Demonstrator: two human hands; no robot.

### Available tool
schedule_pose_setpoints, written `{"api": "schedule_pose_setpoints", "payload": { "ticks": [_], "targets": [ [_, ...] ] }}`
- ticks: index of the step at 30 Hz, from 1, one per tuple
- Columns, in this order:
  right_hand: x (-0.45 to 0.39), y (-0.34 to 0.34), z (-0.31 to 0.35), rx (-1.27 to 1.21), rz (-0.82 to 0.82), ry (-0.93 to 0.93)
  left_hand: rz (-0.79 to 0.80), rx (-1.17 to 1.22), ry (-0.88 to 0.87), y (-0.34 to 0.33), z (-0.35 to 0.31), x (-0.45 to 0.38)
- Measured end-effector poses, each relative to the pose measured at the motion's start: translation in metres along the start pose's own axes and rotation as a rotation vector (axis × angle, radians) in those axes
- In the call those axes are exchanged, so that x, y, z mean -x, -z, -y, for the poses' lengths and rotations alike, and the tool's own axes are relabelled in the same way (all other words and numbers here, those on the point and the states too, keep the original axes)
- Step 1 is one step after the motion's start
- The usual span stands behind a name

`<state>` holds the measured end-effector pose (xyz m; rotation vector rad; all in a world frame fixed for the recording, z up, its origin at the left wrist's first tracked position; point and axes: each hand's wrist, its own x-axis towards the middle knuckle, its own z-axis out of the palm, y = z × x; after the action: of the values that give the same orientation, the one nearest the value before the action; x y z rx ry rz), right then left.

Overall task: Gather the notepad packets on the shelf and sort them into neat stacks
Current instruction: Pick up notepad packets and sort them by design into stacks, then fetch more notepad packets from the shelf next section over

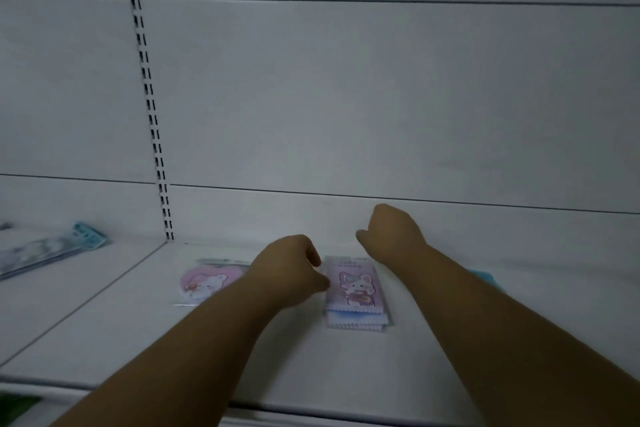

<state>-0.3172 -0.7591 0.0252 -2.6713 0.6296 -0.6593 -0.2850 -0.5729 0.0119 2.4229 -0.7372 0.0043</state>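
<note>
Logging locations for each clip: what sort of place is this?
Probably a shop aisle: a white shelf with a slotted upright on the back panel, and cartoon notepad packets laid out like stock.

The single head-worn camera looked forward and slightly down at the white shelf (242, 350) from close range. It faced the shelf's back panel (346, 97) squarely, which filled the frame above the shelf.
</note>
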Motion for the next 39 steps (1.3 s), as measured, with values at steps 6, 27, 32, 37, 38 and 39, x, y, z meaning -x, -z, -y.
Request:
{"api": "schedule_pose_setpoints", "payload": {
  "ticks": [6, 27, 32, 37, 38, 39],
  "targets": [
    [0.024, 0.001, 0.106, -0.074, -0.172, 0.322, -0.204, -0.151, -0.14, 0.056, 0.069, 0.011],
    [0.048, -0.167, 0.484, 0.126, -0.048, 0.586, -0.399, -0.492, -0.042, 0.278, 0.423, 0.047],
    [0.037, -0.214, 0.499, 0.191, 0.138, 0.436, -0.392, -0.514, -0.032, 0.291, 0.461, 0.029],
    [0.041, -0.243, 0.518, 0.349, 0.231, 0.145, -0.338, -0.585, 0.04, 0.31, 0.492, 0.009],
    [0.042, -0.247, 0.522, 0.374, 0.227, 0.09, -0.325, -0.618, 0.056, 0.312, 0.5, 0.005],
    [0.044, -0.251, 0.525, 0.397, 0.225, 0.034, -0.315, -0.652, 0.066, 0.313, 0.507, 0.001]
  ]
}}
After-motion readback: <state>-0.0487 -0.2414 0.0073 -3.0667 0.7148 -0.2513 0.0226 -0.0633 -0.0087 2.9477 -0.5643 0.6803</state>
